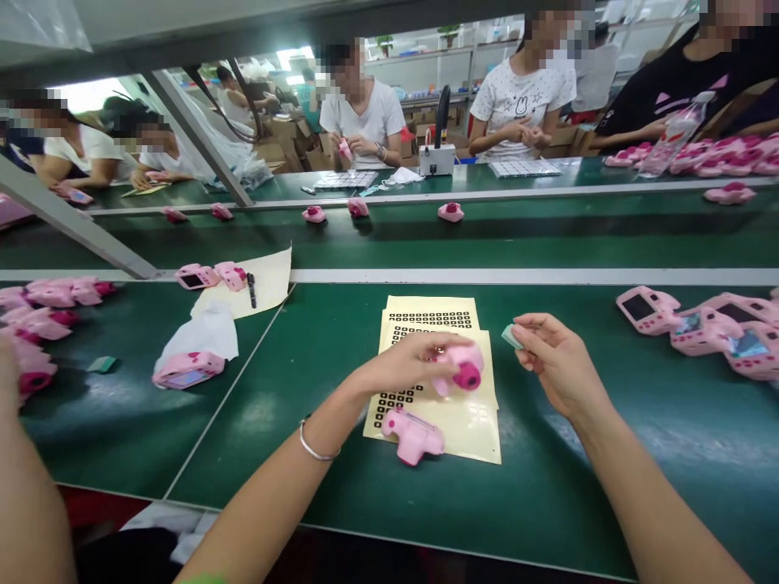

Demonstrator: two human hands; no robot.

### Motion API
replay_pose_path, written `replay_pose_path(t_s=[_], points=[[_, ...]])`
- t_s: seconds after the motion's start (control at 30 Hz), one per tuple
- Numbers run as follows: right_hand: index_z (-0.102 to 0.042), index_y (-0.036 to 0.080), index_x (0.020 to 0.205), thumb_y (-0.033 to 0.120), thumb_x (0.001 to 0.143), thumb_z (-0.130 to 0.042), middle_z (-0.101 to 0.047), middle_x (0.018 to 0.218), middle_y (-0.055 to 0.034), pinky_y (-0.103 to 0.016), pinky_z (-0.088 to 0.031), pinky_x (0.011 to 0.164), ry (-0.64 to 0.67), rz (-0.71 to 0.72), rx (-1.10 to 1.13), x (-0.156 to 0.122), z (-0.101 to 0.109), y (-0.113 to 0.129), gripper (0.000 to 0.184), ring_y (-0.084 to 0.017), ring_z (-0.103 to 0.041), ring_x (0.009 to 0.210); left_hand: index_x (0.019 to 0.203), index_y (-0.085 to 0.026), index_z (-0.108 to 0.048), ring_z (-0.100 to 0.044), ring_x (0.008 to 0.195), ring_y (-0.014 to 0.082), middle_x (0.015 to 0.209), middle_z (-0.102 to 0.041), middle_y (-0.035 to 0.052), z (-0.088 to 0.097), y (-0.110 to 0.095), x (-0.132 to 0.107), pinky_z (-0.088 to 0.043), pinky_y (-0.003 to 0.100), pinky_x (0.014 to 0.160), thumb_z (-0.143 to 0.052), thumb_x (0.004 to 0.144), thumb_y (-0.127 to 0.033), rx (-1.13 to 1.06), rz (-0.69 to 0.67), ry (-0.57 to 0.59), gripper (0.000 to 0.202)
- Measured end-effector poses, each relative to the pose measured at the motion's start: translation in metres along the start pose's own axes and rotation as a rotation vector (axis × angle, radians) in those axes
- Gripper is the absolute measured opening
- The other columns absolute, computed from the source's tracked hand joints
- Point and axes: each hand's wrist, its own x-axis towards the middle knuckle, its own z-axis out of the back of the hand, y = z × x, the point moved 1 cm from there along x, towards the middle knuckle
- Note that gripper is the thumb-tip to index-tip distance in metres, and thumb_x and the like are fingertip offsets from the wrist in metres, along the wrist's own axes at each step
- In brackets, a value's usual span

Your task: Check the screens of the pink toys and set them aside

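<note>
Handling one toy camera [475, 355] seems the step: the left hand [405, 361] grips it above printed sheets [471, 434], a second camera [417, 438] at seven o'clock. At two o'clock, the right hand [553, 357] pinches a green piece [510, 336]; the next move probably calls for steadiness.

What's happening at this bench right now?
The person's left hand holds a pink camera over pale yellow sheets bearing rows of dark squares. The right hand pinches a small green piece between its fingers, just right of the sheets. A second pink camera lies on the sheets' near edge, and more pink cameras sit to the right. Across the bench, a co-worker in a white shirt is handling a small pink item.
</note>
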Motion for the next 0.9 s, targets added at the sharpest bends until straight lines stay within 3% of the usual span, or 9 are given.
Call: replay_pose_path(t_s=[0.07,0.13,0.23,0.33,0.5,0.63,0.77,0.9], points=[[-0.064,0.019,0.102,0.043,0.070,-0.081,-0.054,0.073,0.0011,-0.016,-0.037,0.047,0.021,0.005,0.022,-0.002,-0.002,0.001,0.044,-0.005,-0.048,0.057,0.124,-0.022,-0.062,-0.064,0.096,0.0130,0.122,-0.063,0.0095,0.001,0.000,-0.005,-0.053,0.020,0.074,-0.062,0.084,-0.038,-0.375,0.151,-0.190,0.043],[-0.066,0.020,0.103,0.043,0.072,-0.079,-0.054,0.078,-0.0001,-0.017,-0.039,0.049,0.061,0.007,0.048,-0.005,-0.007,0.002,0.041,-0.005,-0.048,0.060,0.119,-0.016,-0.062,-0.063,0.087,0.0112,0.120,-0.062,0.0123,-0.001,-0.003,-0.013,-0.052,0.018,0.066,-0.064,0.082,-0.038,-0.703,0.263,-0.292,0.043],[-0.066,0.021,0.102,0.041,0.074,-0.078,-0.056,0.085,-0.0010,-0.017,-0.042,0.050,0.146,0.001,0.090,-0.014,-0.020,0.006,0.036,-0.004,-0.050,0.061,0.116,-0.013,-0.059,-0.063,0.079,0.0098,0.110,-0.065,0.0119,-0.008,-0.007,-0.021,-0.052,0.016,0.060,-0.065,0.082,-0.034,-1.003,0.334,-0.335,0.040],[-0.064,0.024,0.103,0.039,0.075,-0.077,-0.057,0.091,-0.0014,-0.018,-0.045,0.051,0.224,-0.003,0.112,-0.024,-0.032,0.010,0.034,-0.005,-0.051,0.060,0.117,-0.014,-0.055,-0.064,0.075,0.0093,0.102,-0.066,0.0096,-0.014,-0.010,-0.024,-0.052,0.015,0.057,-0.060,0.086,-0.037,-1.159,0.334,-0.285,0.039],[-0.062,0.024,0.103,0.038,0.078,-0.075,-0.057,0.092,-0.0011,-0.019,-0.049,0.052,0.297,0.006,0.141,-0.034,-0.042,0.015,0.032,-0.005,-0.053,0.059,0.117,-0.014,-0.057,-0.064,0.078,0.0107,0.103,-0.067,0.0093,-0.023,-0.013,-0.024,-0.052,0.015,0.057,-0.058,0.086,-0.044,-1.198,0.314,-0.316,0.043],[-0.058,0.024,0.105,0.036,0.081,-0.073,-0.055,0.092,-0.0002,-0.019,-0.051,0.058,0.378,-0.028,0.208,-0.040,-0.046,0.012,0.030,-0.005,-0.057,0.063,0.110,-0.014,-0.062,-0.064,0.077,0.0132,0.102,-0.066,0.0100,-0.033,-0.019,-0.027,-0.050,0.017,0.053,-0.053,0.083,-0.059,-1.055,0.311,-0.348,0.053],[-0.051,0.025,0.105,0.035,0.083,-0.071,-0.058,0.093,-0.0002,-0.021,-0.054,0.069,0.416,-0.078,0.264,-0.045,-0.051,0.004,0.032,-0.007,-0.061,0.070,0.107,-0.014,-0.062,-0.065,0.087,0.0200,0.101,-0.067,0.0128,-0.042,-0.027,-0.031,-0.057,0.029,0.061,-0.046,0.081,-0.069,-0.832,0.296,-0.436,0.063],[-0.047,0.025,0.103,0.035,0.083,-0.070,-0.059,0.096,0.0002,-0.021,-0.055,0.071,0.427,-0.076,0.275,-0.046,-0.054,0.001,0.032,-0.008,-0.063,0.071,0.109,-0.017,-0.056,-0.065,0.088,0.0198,0.101,-0.066,0.0104,-0.046,-0.034,-0.033,-0.058,0.035,0.069,-0.045,0.083,-0.068,-0.727,0.215,-0.543,0.058]])
